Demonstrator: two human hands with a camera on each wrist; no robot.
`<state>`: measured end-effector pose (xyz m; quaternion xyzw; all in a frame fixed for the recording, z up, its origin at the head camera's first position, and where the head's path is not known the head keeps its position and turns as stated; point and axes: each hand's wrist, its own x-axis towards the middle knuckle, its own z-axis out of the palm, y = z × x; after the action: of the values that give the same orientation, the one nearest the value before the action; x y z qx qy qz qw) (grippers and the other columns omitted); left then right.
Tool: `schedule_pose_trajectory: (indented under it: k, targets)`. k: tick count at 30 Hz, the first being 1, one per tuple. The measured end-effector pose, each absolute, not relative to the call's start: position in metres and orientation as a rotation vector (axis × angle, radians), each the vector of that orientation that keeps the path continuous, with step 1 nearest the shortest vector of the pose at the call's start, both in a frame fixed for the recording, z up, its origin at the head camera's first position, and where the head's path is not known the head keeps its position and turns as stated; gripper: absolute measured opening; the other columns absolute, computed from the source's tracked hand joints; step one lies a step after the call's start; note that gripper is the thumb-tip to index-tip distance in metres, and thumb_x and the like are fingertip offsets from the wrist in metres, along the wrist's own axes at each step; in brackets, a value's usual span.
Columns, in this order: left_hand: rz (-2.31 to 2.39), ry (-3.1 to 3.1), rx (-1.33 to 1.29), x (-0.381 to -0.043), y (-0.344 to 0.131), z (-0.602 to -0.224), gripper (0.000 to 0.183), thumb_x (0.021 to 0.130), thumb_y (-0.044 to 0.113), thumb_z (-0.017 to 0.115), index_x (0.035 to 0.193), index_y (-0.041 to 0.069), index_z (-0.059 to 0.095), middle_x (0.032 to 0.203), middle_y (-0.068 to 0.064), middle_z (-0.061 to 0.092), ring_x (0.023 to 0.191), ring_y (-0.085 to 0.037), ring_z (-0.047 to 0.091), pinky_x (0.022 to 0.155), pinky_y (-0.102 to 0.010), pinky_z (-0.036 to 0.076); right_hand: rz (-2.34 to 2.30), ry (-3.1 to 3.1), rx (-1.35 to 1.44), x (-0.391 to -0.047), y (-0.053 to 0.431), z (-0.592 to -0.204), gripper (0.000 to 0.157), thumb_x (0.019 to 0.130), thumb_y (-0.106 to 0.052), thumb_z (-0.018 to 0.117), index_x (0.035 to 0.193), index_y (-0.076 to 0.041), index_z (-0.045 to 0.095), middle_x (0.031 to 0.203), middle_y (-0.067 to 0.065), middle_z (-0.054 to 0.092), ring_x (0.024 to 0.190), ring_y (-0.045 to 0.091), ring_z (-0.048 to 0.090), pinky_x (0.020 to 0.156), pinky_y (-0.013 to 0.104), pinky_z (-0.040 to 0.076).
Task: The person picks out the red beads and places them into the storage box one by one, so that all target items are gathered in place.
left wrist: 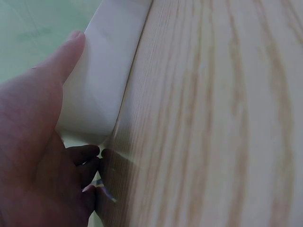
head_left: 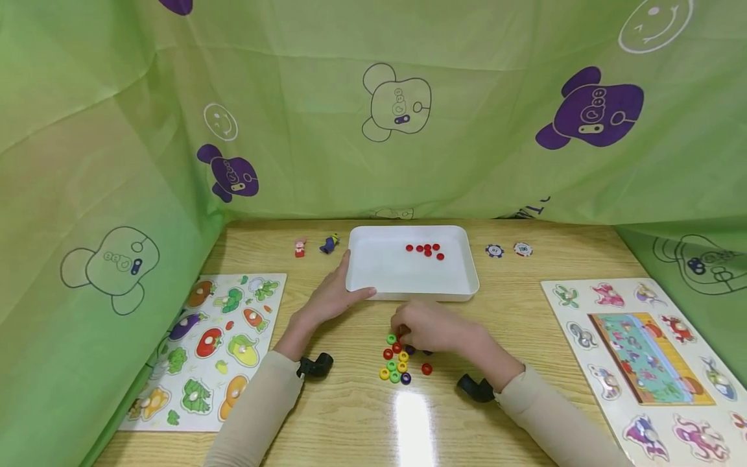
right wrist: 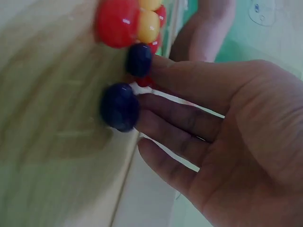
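My left hand [head_left: 334,295] is at the front left corner of a white tray [head_left: 385,279]. Its thumb lies along the front wall and its fingers reach up the left side, as the left wrist view also shows. Several small red beads [head_left: 428,247] lie in the tray. In front of it, my right hand [head_left: 432,326] bends down over a cluster of ring-shaped beads in red, yellow [head_left: 384,373], green [head_left: 395,377] and dark blue [head_left: 406,378]. Between its thumb and fingertips is a red bead [right wrist: 144,81], partly hidden. Dark blue beads [right wrist: 119,107] sit beside those fingers.
Two small figurines, one pink and red [head_left: 300,248], one blue [head_left: 329,244], stand left of the tray. Poker chips [head_left: 495,251] lie to its right. A vegetable puzzle board [head_left: 233,337] is at left, a sea-animal board [head_left: 583,363] at right. Green cloth [head_left: 315,162] encloses the table.
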<state>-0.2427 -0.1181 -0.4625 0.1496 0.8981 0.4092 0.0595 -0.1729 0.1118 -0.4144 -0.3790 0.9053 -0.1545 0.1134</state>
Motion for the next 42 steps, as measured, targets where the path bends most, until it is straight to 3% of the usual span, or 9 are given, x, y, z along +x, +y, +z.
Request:
schedule_pose_trajectory:
  k: [11, 20, 31, 42]
  targets:
    - [1.218, 2.718, 0.421, -0.242, -0.120, -0.460, 0.110, 0.073, 0.064, 0.064, 0.150, 0.025, -0.006, 0.155, -0.005, 0.021, 0.138, -0.024, 0.030, 0.105, -0.050, 0.034, -0.428, 2.709, -1.110, -0.172, 0.106, -0.423, 0.009, 0.081, -0.015, 0.068, 0.087, -0.021, 0.071, 0.081, -0.012, 0.061, 0.071, 0.000, 0.053, 0.067, 0.019, 0.047]
    - [1.174, 2.738, 0.379, -0.240, -0.121, -0.459, 0.109, 0.074, 0.063, 0.064, 0.149, 0.027, -0.007, 0.156, -0.005, 0.019, 0.139, -0.027, 0.028, 0.106, -0.052, 0.033, -0.456, 2.790, -1.091, -0.184, 0.112, -0.407, 0.007, 0.081, -0.015, 0.069, 0.087, -0.019, 0.071, 0.081, -0.010, 0.064, 0.071, 0.003, 0.053, 0.071, 0.024, 0.047]
    - [1.132, 2.739, 0.314, -0.241, -0.121, -0.461, 0.110, 0.074, 0.064, 0.063, 0.150, 0.024, -0.005, 0.157, -0.006, 0.014, 0.141, -0.031, 0.022, 0.107, -0.055, 0.029, -0.572, 3.087, -0.862, -0.234, 0.132, -0.395, 0.011, 0.082, -0.011, 0.068, 0.092, -0.011, 0.072, 0.092, 0.000, 0.068, 0.084, 0.016, 0.063, 0.073, 0.032, 0.050]
    - [1.150, 2.749, 0.338, -0.242, -0.116, -0.462, 0.110, 0.074, 0.063, 0.064, 0.150, 0.022, -0.004, 0.157, -0.005, 0.016, 0.141, -0.029, 0.024, 0.107, -0.053, 0.030, -0.662, 3.163, -0.497, -0.287, 0.138, -0.423, 0.014, 0.084, -0.003, 0.059, 0.091, -0.006, 0.071, 0.086, 0.007, 0.064, 0.076, 0.019, 0.053, 0.069, 0.034, 0.046]
